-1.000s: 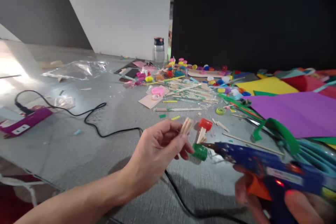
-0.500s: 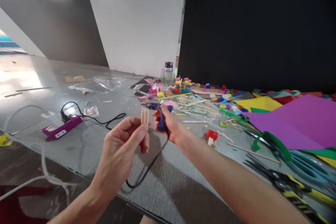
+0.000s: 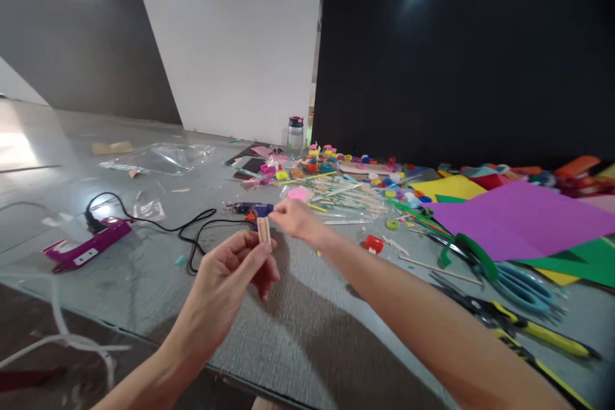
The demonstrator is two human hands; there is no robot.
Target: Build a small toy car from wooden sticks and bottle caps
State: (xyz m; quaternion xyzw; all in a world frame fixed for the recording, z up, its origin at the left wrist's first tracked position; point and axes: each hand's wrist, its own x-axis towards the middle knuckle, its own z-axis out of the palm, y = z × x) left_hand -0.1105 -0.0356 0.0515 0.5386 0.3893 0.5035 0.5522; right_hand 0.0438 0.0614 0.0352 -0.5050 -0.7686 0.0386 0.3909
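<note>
My left hand [image 3: 230, 272] is raised over the near part of the grey table [image 3: 312, 333], pinching a small bundle of short wooden sticks [image 3: 263, 229] upright between thumb and fingers. My right arm stretches forward past it. My right hand [image 3: 294, 218] is low at the table with curled fingers touching the rear end of a blue glue gun [image 3: 248, 209]. The gun lies on its side, nozzle pointing left, and its black cord [image 3: 202, 230] loops off to the left.
A red cap on sticks [image 3: 373, 243] stands right of my arm. Behind lie loose sticks [image 3: 355, 195], coloured bottle caps [image 3: 355, 163] and a jar [image 3: 295, 134]. Purple paper [image 3: 523, 214], green-handled scissors [image 3: 500, 269] and a yellow-handled tool [image 3: 533, 330] fill the right. A magenta device [image 3: 86, 246] sits left.
My right hand carried the blue glue gun from the near right across to the far middle and lowered it onto the table. My left hand kept holding the stick bundle.
</note>
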